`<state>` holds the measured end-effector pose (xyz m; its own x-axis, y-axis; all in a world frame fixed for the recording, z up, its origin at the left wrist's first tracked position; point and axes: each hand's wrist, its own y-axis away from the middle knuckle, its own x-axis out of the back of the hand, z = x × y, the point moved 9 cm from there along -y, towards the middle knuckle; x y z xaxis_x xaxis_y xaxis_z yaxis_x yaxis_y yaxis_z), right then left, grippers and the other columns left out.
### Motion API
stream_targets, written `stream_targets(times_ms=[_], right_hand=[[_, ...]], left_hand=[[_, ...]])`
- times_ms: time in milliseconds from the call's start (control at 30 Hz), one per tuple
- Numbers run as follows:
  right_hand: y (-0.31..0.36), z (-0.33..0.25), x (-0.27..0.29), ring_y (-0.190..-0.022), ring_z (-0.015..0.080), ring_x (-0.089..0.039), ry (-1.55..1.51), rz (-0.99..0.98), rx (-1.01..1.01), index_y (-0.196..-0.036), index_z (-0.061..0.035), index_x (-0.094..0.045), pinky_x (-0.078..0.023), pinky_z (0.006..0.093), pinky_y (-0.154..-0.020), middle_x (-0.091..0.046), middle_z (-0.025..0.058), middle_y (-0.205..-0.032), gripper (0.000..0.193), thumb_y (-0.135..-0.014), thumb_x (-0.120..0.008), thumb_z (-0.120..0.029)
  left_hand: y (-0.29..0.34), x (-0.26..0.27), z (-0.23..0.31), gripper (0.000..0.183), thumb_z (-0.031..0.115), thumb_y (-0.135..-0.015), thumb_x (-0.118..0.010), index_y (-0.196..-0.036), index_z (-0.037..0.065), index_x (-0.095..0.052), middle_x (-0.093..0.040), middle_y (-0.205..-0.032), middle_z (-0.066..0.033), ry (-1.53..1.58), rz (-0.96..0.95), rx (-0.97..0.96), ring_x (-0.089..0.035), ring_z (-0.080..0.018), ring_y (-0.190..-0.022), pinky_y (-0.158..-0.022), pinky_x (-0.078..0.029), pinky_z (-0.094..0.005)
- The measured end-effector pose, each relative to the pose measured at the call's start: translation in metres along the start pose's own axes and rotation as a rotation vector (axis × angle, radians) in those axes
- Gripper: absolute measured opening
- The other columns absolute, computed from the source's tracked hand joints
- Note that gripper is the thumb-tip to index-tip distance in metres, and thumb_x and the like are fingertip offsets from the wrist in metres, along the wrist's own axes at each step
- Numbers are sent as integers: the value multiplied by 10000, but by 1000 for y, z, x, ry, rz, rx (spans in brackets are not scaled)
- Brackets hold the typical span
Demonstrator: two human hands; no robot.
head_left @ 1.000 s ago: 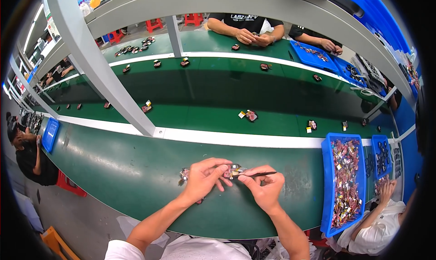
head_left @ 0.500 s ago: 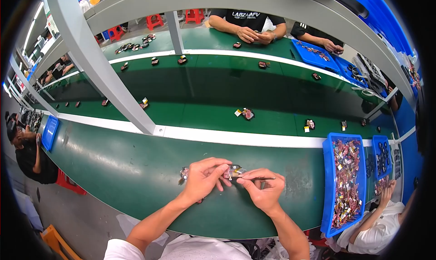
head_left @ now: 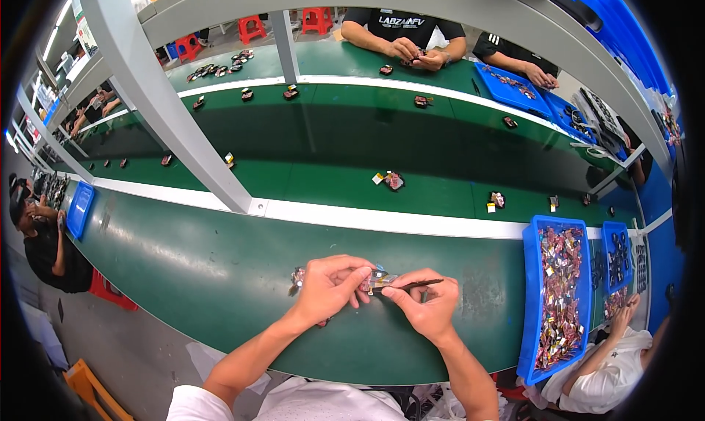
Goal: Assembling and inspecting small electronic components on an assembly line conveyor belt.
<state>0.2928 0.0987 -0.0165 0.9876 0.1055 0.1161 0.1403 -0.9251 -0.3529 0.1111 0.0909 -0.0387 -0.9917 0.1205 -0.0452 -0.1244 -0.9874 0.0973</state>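
Note:
Close together over the green bench, my two hands work on one small electronic assembly, a reddish circuit board with wires and a clear-looking part. My left hand is closed around its left side, fingers hiding much of it. Pinched in my right hand are slim black tweezers, their tip at the lower edge of the assembly. Another assembly lies just left of my left hand. Part of a third small piece shows beneath my left wrist.
A blue tray heaped with circuit boards stands at right, beside a smaller blue bin of black parts. Beyond a white rail, a green conveyor carries spaced assemblies. A grey post rises at left. Co-workers sit opposite and at both sides.
The tweezers' rear end has tilted up as my right hand turned slightly. My left hand stays nearly in place. Assemblies on the near conveyor have shifted a little left.

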Motion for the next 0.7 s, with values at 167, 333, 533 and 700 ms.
stream_targets(times_ms=[167,333,533,700], right_hand=[[0,0,1,-474,2,-460,-26,39,-28,-834,-2,-732,-308,187,-436,-735,57,-763,164,-739,-866,9],[1,-5,-1,-474,2,-463,-4,40,-4,-838,-7,-737,-304,189,-434,-737,56,-778,165,-740,-869,0],[3,-6,-4,-474,2,-467,17,30,25,-823,-2,-739,-308,187,-432,-741,56,-784,165,-731,-876,-1],[3,-16,-4,-455,9,-481,29,50,109,-787,-24,-740,-325,194,-414,-759,76,-802,158,-716,-877,5]], left_hand=[[0,3,5,196,47,-1004,-606,-1117,-100,-670,-714,-854,-120,29,33,19,-718,-166,-686,-528,-568,-245],[1,6,4,198,49,-1005,-603,-1126,-92,-673,-714,-859,-117,43,49,23,-717,-162,-685,-530,-565,-243],[0,5,2,203,59,-1005,-609,-1131,-85,-677,-719,-872,-120,36,50,28,-718,-161,-684,-528,-562,-242],[0,5,3,215,67,-1004,-615,-1141,-87,-676,-722,-885,-126,41,51,24,-721,-170,-684,-518,-560,-243]])
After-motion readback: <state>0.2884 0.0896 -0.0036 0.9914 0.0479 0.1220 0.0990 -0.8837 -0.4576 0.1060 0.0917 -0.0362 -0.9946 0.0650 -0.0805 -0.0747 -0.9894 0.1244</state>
